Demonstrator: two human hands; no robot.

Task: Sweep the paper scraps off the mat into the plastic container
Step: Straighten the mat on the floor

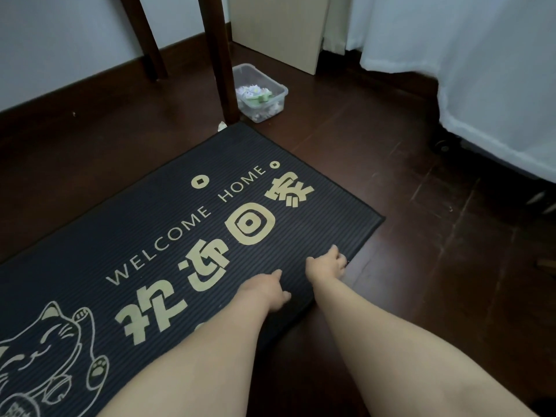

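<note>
A dark ribbed mat (186,236) with gold "WELCOME HOME" lettering and a cat drawing lies on the wooden floor. A clear plastic container (279,87) holding paper scraps (255,94) stands on the floor beyond the mat's far corner. One small scrap (222,125) lies on the floor beside that corner. My left hand (267,291) rests on the mat near its front edge with curled fingers. My right hand (328,264) grips the mat's front edge, fingers curled over it.
Two dark wooden furniture legs (221,55) stand behind the mat, one right beside the container. A beige board (276,28) leans at the back. White fabric (481,70) over a wheeled frame fills the right. Dark floorboards (391,164) surround the mat.
</note>
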